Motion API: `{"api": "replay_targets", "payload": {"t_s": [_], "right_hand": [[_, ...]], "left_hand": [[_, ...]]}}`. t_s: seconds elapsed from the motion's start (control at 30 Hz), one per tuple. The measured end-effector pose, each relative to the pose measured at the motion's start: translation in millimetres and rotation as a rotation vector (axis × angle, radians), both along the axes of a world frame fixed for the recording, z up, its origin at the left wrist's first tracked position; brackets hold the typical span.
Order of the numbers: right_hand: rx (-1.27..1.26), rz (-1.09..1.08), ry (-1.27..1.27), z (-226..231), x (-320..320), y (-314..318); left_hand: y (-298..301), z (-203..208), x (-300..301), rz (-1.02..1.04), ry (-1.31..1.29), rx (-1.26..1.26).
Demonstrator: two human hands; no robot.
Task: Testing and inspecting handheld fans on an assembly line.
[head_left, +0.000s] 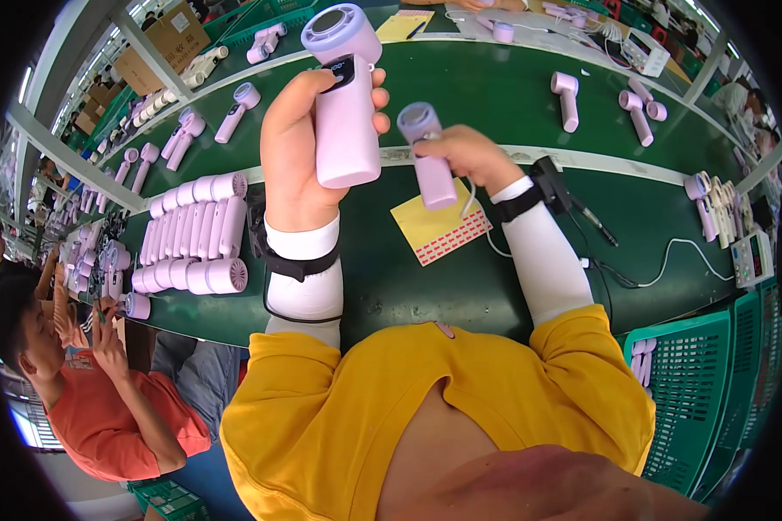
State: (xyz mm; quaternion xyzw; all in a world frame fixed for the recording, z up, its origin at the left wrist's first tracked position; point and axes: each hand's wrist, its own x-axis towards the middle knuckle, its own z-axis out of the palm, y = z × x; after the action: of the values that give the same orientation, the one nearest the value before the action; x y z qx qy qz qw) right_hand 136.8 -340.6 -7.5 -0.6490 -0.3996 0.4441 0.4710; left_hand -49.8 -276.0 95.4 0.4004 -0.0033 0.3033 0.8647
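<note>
Holding one pale pink handheld fan point(346, 104) upright in my left hand point(297, 148), fingers clamped round its handle, thumb up by the small dark display below the round head. My right hand point(471, 154) holds a second pink fan point(427, 156), fingers closed on its handle, head tilted toward the first. Both sit raised above the green counter point(408, 286). Judged light, rigid smooth plastic, somewhat slippery; the straight handle is the sound grip, not the vented head. Beneath the right hand lies a yellow label sheet point(439, 227) with rows of red stickers. Left of me, a stacked batch of fans point(195, 234) lies flat. Farther off, loose fans point(566, 97) are scattered across the counter.
</note>
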Motion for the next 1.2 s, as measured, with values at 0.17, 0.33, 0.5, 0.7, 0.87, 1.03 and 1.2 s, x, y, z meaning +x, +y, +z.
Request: {"api": "replay_targets", "payload": {"t_s": [0.17, 0.33, 0.5, 0.7, 0.87, 1.03, 1.2], "right_hand": [[-0.056, 0.088, -0.287, -13, -2, 4], [0.568, -0.24, -0.235, 49, 6, -25], [1.024, -0.049, 0.21, 86, -17, -62], [0.907, -0.355, -0.317, 99, -32, -85], [1.333, -0.616, -0.406, 113, -45, -104], [1.35, -0.528, 0.076, 124, -88, -104], [1.007, -0.414, 0.152, 111, -84, -108]], "left_hand": [[-5, -2, 4, -0.047, -0.023, 0.059], [-21, -6, 6, -0.164, -0.064, 0.358], [-38, -12, 14, -0.328, 0.015, 0.415], [-49, -13, 16, -0.242, 0.203, 0.563], [-55, -34, 21, 0.258, 0.147, 1.188], [-47, -52, 35, 0.605, -0.102, 1.402], [-37, -64, 42, 0.644, -0.238, 1.576]]}}
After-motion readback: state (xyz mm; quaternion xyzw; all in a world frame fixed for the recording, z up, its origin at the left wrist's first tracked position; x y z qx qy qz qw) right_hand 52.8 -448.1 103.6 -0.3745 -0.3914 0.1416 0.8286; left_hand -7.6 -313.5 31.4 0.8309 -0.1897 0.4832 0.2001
